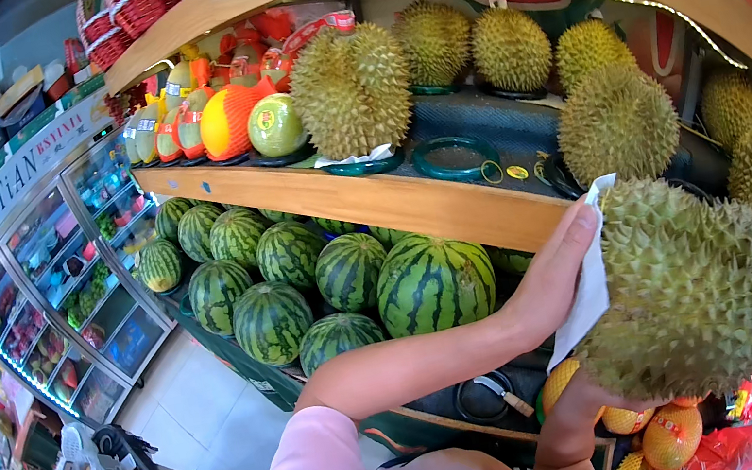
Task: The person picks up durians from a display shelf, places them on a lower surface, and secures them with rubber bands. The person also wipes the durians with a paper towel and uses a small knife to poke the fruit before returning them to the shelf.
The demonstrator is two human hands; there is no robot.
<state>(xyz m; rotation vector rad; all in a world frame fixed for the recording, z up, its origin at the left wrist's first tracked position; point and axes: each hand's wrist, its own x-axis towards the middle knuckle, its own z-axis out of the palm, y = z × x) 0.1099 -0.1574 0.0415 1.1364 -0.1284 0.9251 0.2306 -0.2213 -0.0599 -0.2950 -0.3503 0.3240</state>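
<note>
A large spiky durian (680,290) is held up between my two hands at the right. My left hand (567,256) presses a white sheet, paper or cloth (584,316), against its left side. Under its lower left edge is my right hand (579,402), with the fingers mostly hidden below the fruit. Just behind, another durian (616,123) sits at the shelf's front, and an unoccupied green ring stand (456,156) lies to its left. A knife with a wooden handle (517,403) rests on the lower surface beneath my left forearm.
Several watermelons (352,272) fill the lower tier, under the wooden shelf edge (355,197). A big durian (351,91) and net-wrapped melons (229,119) stand above. Net-wrapped round fruit (672,437) lies below my right hand. Glass-door fridges (67,262) line the left.
</note>
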